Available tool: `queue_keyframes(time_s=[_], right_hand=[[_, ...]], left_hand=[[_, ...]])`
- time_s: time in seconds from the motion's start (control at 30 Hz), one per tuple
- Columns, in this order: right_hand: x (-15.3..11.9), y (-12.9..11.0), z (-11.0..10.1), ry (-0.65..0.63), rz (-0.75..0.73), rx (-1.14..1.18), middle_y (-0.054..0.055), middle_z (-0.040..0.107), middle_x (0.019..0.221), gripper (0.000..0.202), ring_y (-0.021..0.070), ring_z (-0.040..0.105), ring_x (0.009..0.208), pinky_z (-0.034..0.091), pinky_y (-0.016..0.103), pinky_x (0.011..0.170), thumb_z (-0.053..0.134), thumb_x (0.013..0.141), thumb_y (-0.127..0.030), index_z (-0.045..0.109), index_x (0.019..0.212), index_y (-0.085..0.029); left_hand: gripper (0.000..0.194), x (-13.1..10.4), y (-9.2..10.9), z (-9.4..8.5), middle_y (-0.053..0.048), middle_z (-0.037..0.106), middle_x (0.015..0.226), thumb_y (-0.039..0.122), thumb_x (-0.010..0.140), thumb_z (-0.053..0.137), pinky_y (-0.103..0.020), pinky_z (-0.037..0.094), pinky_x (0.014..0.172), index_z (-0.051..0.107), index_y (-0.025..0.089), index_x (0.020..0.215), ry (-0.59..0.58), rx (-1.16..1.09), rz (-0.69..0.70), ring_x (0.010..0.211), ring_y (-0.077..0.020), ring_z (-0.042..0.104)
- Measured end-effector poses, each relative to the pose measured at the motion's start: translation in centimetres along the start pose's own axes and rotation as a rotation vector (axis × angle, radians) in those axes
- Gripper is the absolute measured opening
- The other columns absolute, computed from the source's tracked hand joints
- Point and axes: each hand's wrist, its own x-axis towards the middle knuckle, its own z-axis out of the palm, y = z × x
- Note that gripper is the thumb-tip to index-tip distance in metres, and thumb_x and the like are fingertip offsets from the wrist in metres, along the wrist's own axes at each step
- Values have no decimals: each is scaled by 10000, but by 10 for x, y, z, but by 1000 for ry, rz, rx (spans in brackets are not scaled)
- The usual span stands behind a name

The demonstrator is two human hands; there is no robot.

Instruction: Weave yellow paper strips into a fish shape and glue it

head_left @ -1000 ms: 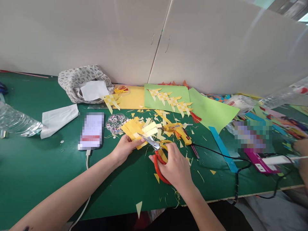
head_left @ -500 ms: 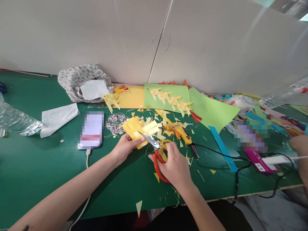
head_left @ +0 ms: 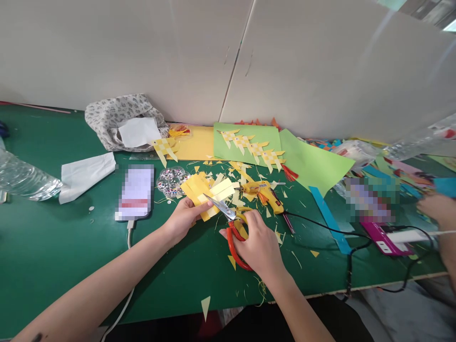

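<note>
Pinched in my left hand (head_left: 185, 217) is a piece of woven yellow paper strips (head_left: 196, 189), some deep yellow and some pale. My right hand (head_left: 261, 241) grips red-handled scissors (head_left: 233, 237); their blades point up and left and lie over the woven paper, close to my left thumb. A yellow glue gun (head_left: 267, 194) rests on the table just beyond my right hand. Yellow paper scraps (head_left: 245, 175) are scattered around and behind the woven piece. Several finished woven paper fish (head_left: 254, 147) lie on a green sheet (head_left: 223, 151) at the back.
A phone (head_left: 137, 190) on a white cable and a flower-shaped case of small beads (head_left: 173, 183) are at left. A cloth bag (head_left: 107, 118) and a water bottle (head_left: 28, 175) stand farther left. Another person's hand (head_left: 436, 209) is at far right, near a pink power strip (head_left: 383, 240).
My hands, the scissors and the woven paper have hardly moved. At far right, the other person's hand has moved slightly left and a blue piece shows near it.
</note>
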Motion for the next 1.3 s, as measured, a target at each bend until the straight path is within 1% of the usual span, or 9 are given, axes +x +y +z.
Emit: queue_keyframes(time_s=[0.2, 0.5, 0.67, 0.87, 1.13, 1.3], right_hand=[[0, 0, 1, 8, 5, 42, 25, 514, 772, 336, 145, 555, 575, 356, 226, 423, 493, 767, -526, 388, 769, -207], [0, 1, -1, 1, 14, 81, 5, 491, 694, 355, 125, 508, 515, 344, 224, 413, 519, 753, -529, 357, 696, -218], [0, 2, -1, -31, 31, 75, -9, 485, 654, 368, 118, 483, 489, 314, 223, 404, 520, 749, -536, 340, 675, -224], [0, 5, -2, -85, 49, 52, -20, 493, 646, 365, 109, 455, 472, 295, 222, 407, 535, 739, -539, 360, 691, -222], [-1, 8, 1, -57, 11, 31, -16, 484, 616, 382, 107, 436, 461, 297, 221, 412, 523, 744, -554, 356, 672, -217], [0, 9, 0, -51, 10, 19, -11, 492, 607, 387, 113, 452, 457, 291, 220, 410, 513, 743, -566, 366, 674, -214]], left_hand=[[289, -1, 0, -1, -99, 702, 1007, 245, 700, 717, -231, 514, 768, 676, 125, 960, -20, -5, -12, 861, -171, 659], [297, -1, 3, 0, -87, 711, 977, 264, 684, 731, -257, 496, 802, 682, 130, 944, -20, -6, -29, 859, -171, 656], [270, -1, 2, -1, -64, 725, 915, 251, 694, 726, -235, 498, 770, 684, 136, 935, -15, 5, -29, 822, -152, 658], [285, 0, 1, -2, -59, 728, 894, 252, 704, 720, -217, 500, 748, 677, 138, 961, -30, 21, -30, 818, -145, 657], [302, 0, 0, -3, -66, 722, 935, 265, 698, 724, -225, 503, 759, 675, 142, 969, -32, 21, -30, 841, -153, 657], [308, -1, 0, -3, -73, 723, 926, 259, 694, 727, -235, 507, 774, 676, 136, 971, -36, 19, -35, 857, -165, 657]])
